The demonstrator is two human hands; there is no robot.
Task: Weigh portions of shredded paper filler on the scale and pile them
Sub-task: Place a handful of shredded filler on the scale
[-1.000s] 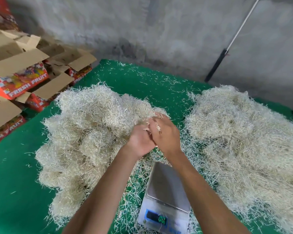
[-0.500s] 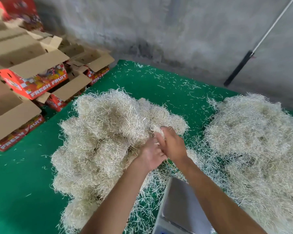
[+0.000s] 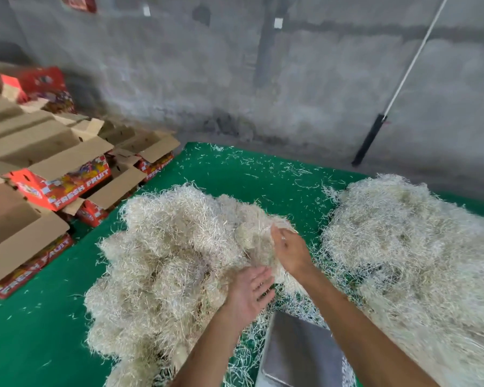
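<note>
Left pile (image 3: 168,258): shredded paper filler in rounded clumps, from centre out to 9 o'clock on the green surface (image 3: 34,331). I read these clumps as portions already weighed and stacked.
Right pile (image 3: 408,261): looser filler at 3 o'clock, apart from the left pile; I judge it the stock not yet weighed.
Scale (image 3: 299,350): at 6 o'clock between my forearms, its steel pan bare; the display is out of view.
Left hand (image 3: 250,293): fingers spread and relaxed, grasping nothing, palm against the near edge of the left pile.
Right hand (image 3: 289,251): at the pile's right edge, just past centre; fingers reach into the strands, but I cannot tell whether they pinch any.
Progress: many portions are piled and a large heap is left, so I put the job somewhere mid-way. With the pan bare, my next move would be a fresh handful from 3 o'clock.
Surroundings: open fruit cartons (image 3: 59,180) at 10 o'clock; loose strands scattered toward 12 o'clock.
</note>
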